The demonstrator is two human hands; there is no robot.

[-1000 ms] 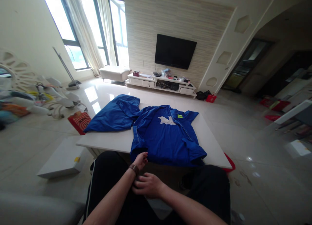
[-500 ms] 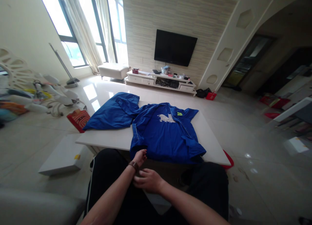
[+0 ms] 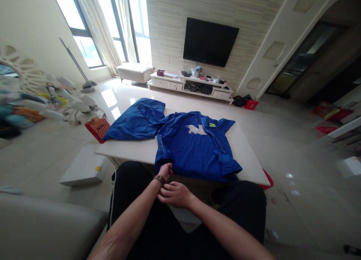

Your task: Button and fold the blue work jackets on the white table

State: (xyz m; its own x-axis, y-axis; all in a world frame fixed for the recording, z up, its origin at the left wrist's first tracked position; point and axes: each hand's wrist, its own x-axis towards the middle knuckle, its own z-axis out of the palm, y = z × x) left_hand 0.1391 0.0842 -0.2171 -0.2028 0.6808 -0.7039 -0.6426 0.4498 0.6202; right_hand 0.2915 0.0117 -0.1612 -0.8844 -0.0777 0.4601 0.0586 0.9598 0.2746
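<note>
A blue jacket (image 3: 194, 160) lies spread front-up on the white table (image 3: 128, 150), its zip front parted over a pale printed patch. My left hand (image 3: 166, 170), with a brown-strapped watch (image 3: 160, 179) on its wrist, is at the jacket's near left corner. Its fingers are loosely bent with nothing visible in them; whether they touch the cloth I cannot tell. Just below, my right hand (image 3: 176, 194) has its fingers bent and slightly apart beside the left wrist, holding nothing. A second blue garment (image 3: 132, 123) lies to the left, hanging over the table's left edge.
My knees (image 3: 131, 177) are against the table's near side. A white box (image 3: 83, 168) and a red patterned bag (image 3: 98, 128) stand on the floor at left. A grey sofa part (image 3: 47, 226) fills the lower left. Beyond are a TV cabinet (image 3: 166, 83) and a television (image 3: 211, 41).
The view has tilted down and shifted slightly, so the room sits higher in the picture. My hands stay close together at the jacket's near edge, and both garments lie as before.
</note>
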